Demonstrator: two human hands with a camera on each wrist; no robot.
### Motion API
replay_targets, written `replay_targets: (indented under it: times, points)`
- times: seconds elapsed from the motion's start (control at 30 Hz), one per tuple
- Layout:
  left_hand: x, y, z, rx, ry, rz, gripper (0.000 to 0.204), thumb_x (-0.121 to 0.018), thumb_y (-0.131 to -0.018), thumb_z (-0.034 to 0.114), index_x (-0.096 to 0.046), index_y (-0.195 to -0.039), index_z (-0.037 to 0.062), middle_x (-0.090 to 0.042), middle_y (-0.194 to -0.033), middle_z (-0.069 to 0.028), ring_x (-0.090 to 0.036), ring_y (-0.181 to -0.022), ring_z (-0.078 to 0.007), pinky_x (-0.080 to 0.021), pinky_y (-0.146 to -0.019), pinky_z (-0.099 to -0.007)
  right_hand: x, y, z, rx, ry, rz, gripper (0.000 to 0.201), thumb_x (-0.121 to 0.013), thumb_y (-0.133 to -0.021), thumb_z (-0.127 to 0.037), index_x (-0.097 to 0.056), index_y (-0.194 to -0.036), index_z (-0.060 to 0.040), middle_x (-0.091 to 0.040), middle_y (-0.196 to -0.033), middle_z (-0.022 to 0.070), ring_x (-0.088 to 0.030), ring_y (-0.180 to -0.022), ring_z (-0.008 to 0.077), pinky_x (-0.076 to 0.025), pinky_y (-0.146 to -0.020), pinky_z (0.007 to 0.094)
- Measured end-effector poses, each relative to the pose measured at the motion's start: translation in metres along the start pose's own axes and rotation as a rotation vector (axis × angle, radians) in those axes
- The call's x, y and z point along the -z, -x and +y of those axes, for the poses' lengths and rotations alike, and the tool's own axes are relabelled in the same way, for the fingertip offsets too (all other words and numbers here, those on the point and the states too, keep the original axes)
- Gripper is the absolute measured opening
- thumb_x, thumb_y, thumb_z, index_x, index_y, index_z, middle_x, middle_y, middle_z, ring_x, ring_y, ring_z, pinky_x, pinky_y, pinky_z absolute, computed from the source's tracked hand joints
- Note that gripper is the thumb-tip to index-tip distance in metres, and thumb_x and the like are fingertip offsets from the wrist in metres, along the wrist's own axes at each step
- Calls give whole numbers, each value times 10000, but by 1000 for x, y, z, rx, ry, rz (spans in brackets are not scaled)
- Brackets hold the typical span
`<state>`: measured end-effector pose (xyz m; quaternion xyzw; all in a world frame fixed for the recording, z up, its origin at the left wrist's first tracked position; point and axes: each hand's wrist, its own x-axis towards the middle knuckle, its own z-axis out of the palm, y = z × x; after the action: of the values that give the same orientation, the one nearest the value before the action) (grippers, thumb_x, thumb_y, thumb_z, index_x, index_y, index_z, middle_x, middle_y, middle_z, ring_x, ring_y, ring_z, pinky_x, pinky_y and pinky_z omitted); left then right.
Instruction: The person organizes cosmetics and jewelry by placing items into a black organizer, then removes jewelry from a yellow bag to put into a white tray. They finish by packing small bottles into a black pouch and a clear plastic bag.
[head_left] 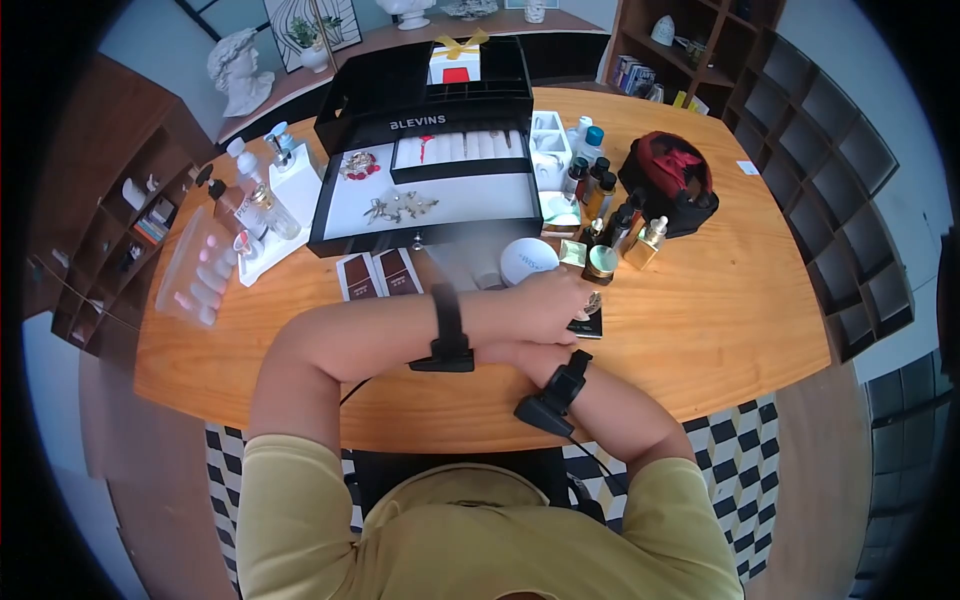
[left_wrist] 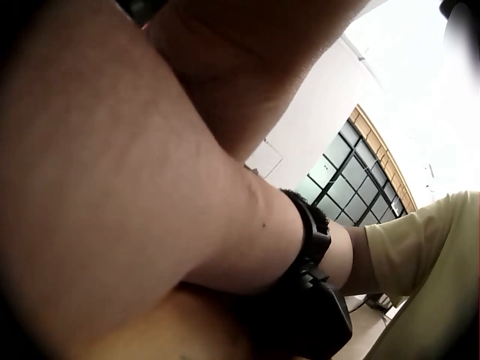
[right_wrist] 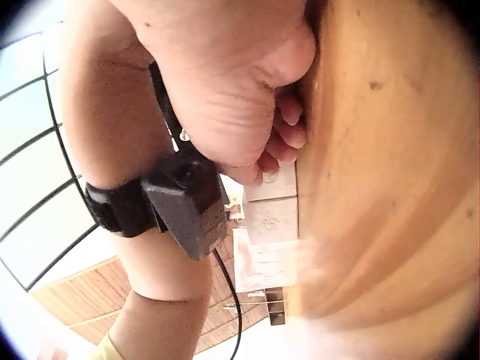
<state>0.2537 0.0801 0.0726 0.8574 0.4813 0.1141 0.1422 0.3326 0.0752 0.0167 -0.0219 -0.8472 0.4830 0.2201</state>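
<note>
The forearms cross near the front of the table, the left over the right. My left hand [head_left: 556,305] lies with bent fingers near a black flat item [head_left: 592,325], partly hidden by the hand. Behind that hand are a white round tub [head_left: 527,260] and a small jar with a pale green lid [head_left: 600,262]. In the head view the left forearm hides my right hand. The right wrist view shows the right hand [right_wrist: 225,90] low at the tabletop, fingers loosely curled, nothing visible in them. The left wrist view shows mostly crossed arms.
A black jewellery box [head_left: 420,235] with an open drawer of brooches stands behind the arms. Two brown-and-white packets [head_left: 380,273] lie left of the tub. Pump bottles on a white tray [head_left: 275,258], a clear sponge case [head_left: 200,280], several cosmetic bottles [head_left: 600,195] and a black-and-red bag [head_left: 670,185] surround it.
</note>
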Motion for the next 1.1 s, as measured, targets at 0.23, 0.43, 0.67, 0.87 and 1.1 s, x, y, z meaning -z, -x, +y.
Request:
replay_targets:
  times: [0.23, 0.43, 0.67, 0.87, 1.1]
  points:
    - [64, 35, -2, 52, -90, 359, 339, -686, -793, 206, -600, -1087, 60, -593, -1142, -98, -553, -1081, -293, -476, -874, -385, -39, -41, 16, 35, 30, 184, 246, -663, -876, -206, -581, -729, -26, -529, -569, 12, -446, -519, 88, -373, -489, 268]
    - [147, 109, -73, 572, -319, 401, 154, -689, -786, 153, -661, -886, 39, -663, -871, -161, -633, -837, -346, -494, -743, -410, -36, -45, 7, -231, -94, 41, 240, -668, -857, -244, -608, -747, -40, -581, -588, 65, -524, -515, 156, -424, -521, 299]
    - [131, 134, -107, 722, -291, 308, 301, -744, -764, 219, -649, -977, 28, -666, -880, -163, -641, -858, -325, -494, -730, -387, -38, -44, 10, -237, -161, 51, 272, -670, -860, -241, -596, -720, -21, -560, -568, 51, -478, -490, 137, -398, -493, 290]
    - [126, 143, -73, 531, -252, 815, 237, -721, -784, 190, -640, -931, 24, -618, -848, -148, -601, -740, -315, -474, -661, -378, -38, -43, 6, -243, -161, 50, 287, -662, -865, -251, -586, -711, -22, -555, -568, 58, -481, -492, 150, -397, -492, 303]
    - [74, 152, -4, 416, 198, 441, 203, -717, -808, 155, -638, -950, 33, -598, -806, -107, -568, -638, -204, -448, -595, -315, -60, -28, -36, -20, 70, -348, 330, -629, -856, -326, -597, -687, -45, -601, -629, 95, -559, -575, 302, -436, -541, 390]
